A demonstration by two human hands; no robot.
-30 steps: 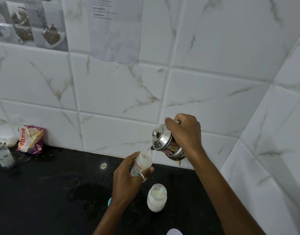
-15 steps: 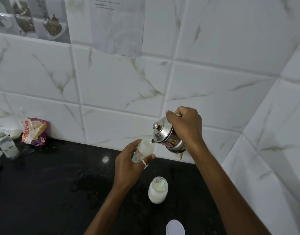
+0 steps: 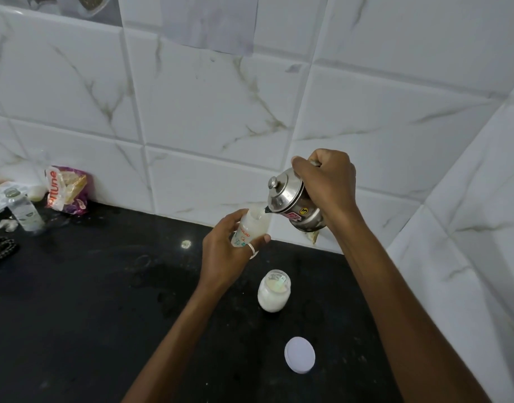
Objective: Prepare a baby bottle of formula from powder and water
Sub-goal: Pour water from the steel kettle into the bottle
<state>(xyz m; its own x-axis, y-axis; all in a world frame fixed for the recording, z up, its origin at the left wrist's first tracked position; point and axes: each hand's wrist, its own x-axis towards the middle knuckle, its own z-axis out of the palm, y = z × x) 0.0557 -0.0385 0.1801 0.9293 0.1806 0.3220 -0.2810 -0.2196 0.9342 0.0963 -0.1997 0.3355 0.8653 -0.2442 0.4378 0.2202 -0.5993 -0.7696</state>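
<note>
Left hand point(image 3: 225, 254): raised above the black surface point(image 3: 84, 315), fingers point(image 3: 261, 239) wrapped round the lower body of the baby bottle point(image 3: 251, 226), a ring on one finger. Bottle held open-mouthed, tilted slightly toward the kettle, printed markings facing the camera.

Right hand point(image 3: 327, 186): fingers closed on the handle of a small steel kettle point(image 3: 292, 203), lid with knob in place. Kettle tipped to the left, dark spout tip at the bottle's mouth, just over the rim. Red label and a round yellow sticker visible on the kettle's side. Flow of water not discernible at this resolution.

On the surface, below and between the two forearms: an open glass jar point(image 3: 273, 290) of white powder, standing upright, with what appears to be a pale scoop lying inside. Nearer the camera and to the right of the jar, well apart from it: a round white lid point(image 3: 299, 354), lying flat.

Far left, against the marble-patterned tile wall point(image 3: 209, 112): a crumpled snack packet point(image 3: 66, 190) with red lettering; just beside it, a small clear plastic bottle point(image 3: 24, 210) with a green cap, upright. A dark patterned item partly cut off at the left edge, not identifiable.

A sheet of paper point(image 3: 209, 21) fixed to the tiles above, text not legible.
</note>
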